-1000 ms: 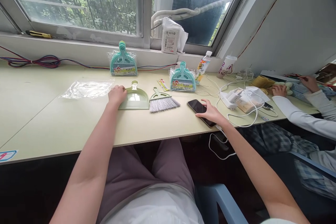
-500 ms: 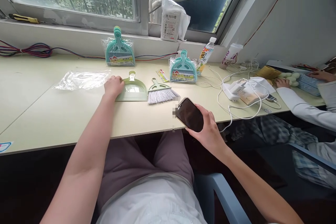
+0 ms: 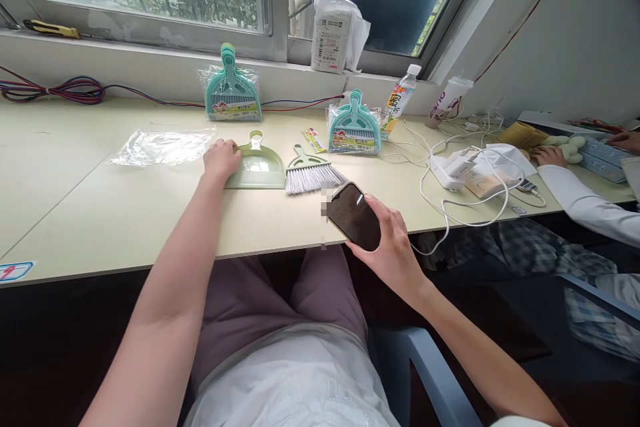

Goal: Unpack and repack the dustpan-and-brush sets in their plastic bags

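Note:
A dark-screened smartphone [image 3: 354, 217] is in my right hand [image 3: 393, 240], tilted over the table's front edge, its sides gripped between thumb and fingers. My left hand [image 3: 221, 159] is closed at the left side of a pale green dustpan [image 3: 257, 170] lying on the table; the fingertips are partly hidden. Just right of the dustpan lies a small green hand broom [image 3: 309, 173] with pale grey bristles. Behind the broom is a yellow-green label card [image 3: 313, 141]. Left of my left hand rests a crumpled clear plastic bag [image 3: 163, 148].
Two wrapped teal dustpan sets [image 3: 233, 90] [image 3: 354, 127] stand at the back. Beside them are a drink bottle [image 3: 400, 101] and a plastic cup [image 3: 449, 103]. White cables and a power strip [image 3: 447, 173] lie on the right, near another person's sleeve [image 3: 583, 197].
The phone has shifted slightly left and tilted, and a reflection now shows on its screen. The view has moved a little. My left hand stays at the dustpan.

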A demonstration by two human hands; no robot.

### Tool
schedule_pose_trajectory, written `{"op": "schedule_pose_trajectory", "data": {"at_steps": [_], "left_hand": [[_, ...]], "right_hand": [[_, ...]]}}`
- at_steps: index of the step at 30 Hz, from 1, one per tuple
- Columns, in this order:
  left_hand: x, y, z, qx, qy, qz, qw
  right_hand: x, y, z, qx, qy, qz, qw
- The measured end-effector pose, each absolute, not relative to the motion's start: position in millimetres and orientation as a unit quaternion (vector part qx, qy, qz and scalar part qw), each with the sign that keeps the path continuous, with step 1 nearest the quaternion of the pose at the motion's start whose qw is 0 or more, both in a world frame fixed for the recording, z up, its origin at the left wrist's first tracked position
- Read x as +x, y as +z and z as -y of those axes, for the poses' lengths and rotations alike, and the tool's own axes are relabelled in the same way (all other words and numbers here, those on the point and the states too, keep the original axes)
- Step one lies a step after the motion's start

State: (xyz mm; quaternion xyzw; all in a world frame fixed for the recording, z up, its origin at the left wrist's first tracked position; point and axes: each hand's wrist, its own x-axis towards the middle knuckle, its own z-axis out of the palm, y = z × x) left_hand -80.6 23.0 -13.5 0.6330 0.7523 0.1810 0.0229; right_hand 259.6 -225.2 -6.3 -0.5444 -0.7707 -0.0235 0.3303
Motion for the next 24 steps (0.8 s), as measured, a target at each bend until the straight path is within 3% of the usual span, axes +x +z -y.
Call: {"op": "schedule_pose_trajectory", "data": {"at_steps": [11,24], "left_hand": [[-82.5,-15.3,-24.5,0.644,0.189,-0.741,0.021],[-77.4,-12.8,-20.0,0.647,0.197,-0.736,0.039]], "right_hand": [[252.0,-9.9,223.6,-0.533,-0.072,0.779,0.322],[233.7,-22.9,222.1,-0.536,-0.049,0.784,0.310]]}}
